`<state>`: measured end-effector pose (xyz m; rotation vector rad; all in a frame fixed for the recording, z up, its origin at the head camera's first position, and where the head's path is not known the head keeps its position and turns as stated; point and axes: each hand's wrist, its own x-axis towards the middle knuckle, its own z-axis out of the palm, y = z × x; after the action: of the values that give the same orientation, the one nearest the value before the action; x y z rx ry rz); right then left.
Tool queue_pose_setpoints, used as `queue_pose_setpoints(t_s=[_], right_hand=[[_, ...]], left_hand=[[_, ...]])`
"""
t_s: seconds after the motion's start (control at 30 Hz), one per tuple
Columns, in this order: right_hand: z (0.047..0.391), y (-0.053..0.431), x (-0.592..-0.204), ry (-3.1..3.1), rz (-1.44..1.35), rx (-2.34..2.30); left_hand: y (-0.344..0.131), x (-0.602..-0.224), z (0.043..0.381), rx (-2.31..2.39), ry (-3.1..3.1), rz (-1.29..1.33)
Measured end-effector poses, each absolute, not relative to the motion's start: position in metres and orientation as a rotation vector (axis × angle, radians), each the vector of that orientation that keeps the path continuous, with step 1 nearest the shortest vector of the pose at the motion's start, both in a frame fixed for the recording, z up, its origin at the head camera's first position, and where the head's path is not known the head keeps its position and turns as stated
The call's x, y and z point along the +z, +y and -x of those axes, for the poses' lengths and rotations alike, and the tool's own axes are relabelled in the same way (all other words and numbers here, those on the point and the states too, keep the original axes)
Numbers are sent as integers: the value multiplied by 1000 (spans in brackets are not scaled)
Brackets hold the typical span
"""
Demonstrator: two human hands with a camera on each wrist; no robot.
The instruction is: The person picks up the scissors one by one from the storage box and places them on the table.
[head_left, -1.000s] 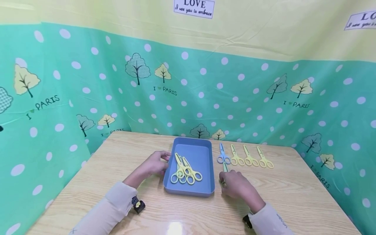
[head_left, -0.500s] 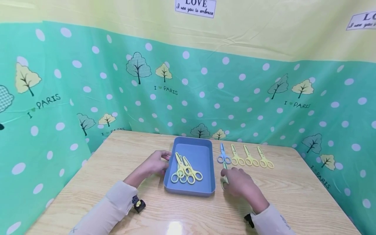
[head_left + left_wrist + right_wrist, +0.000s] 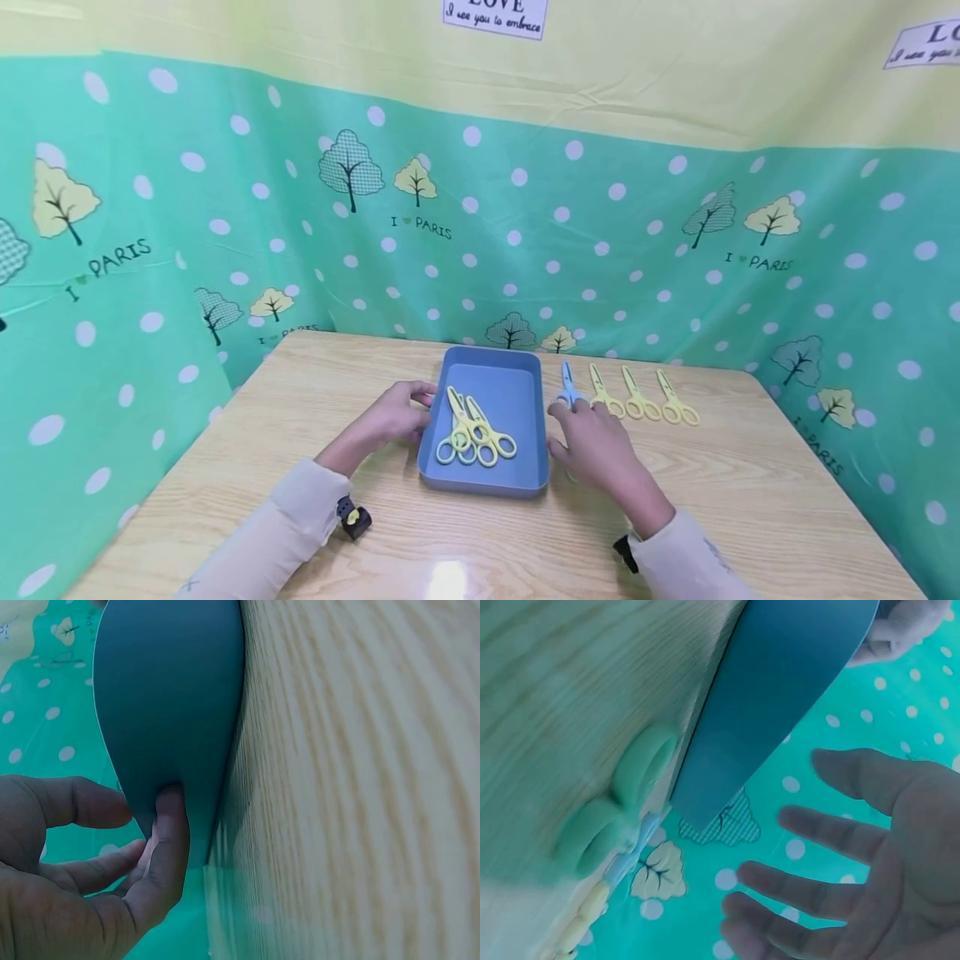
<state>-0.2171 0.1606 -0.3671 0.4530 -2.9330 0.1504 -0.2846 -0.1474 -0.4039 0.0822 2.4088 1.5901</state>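
My left hand (image 3: 393, 412) grips the left wall of a grey-blue tray (image 3: 495, 379), its fingers against the outer side in the left wrist view. Inside the tray several pairs of scissors (image 3: 468, 427), mostly yellow, lie in an overlapping pile. Just right of the tray my right hand (image 3: 600, 442) hovers with fingers spread and nothing in them. Beneath it, green scissors (image 3: 632, 765) lie on the table, mostly hidden by the hand in the head view but with their handle loops clear in the right wrist view. Blue scissors (image 3: 567, 383) lie beyond my right fingertips.
To the right of the blue scissors, yellow scissors (image 3: 667, 392) lie in a row toward the table's back. The wooden table (image 3: 750, 500) ends at a green and yellow curtain (image 3: 637, 208) with trees and dots, which hangs behind and at both sides.
My right hand has come up off the green scissors, its fingers spreading and now covering part of the blue pair. The left hand stays at the tray.
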Motion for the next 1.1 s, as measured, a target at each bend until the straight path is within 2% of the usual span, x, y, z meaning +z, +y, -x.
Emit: queue_pose_setpoints(t_s=[0.43,1.1], right_hand=[[236,117,-374,-2812,-656,101],[260,68,-380,-3020,-1027,156]], left_hand=[[-146,-405,284,1581,2409,-67],[-150,-400,282,1587,2399,-117]])
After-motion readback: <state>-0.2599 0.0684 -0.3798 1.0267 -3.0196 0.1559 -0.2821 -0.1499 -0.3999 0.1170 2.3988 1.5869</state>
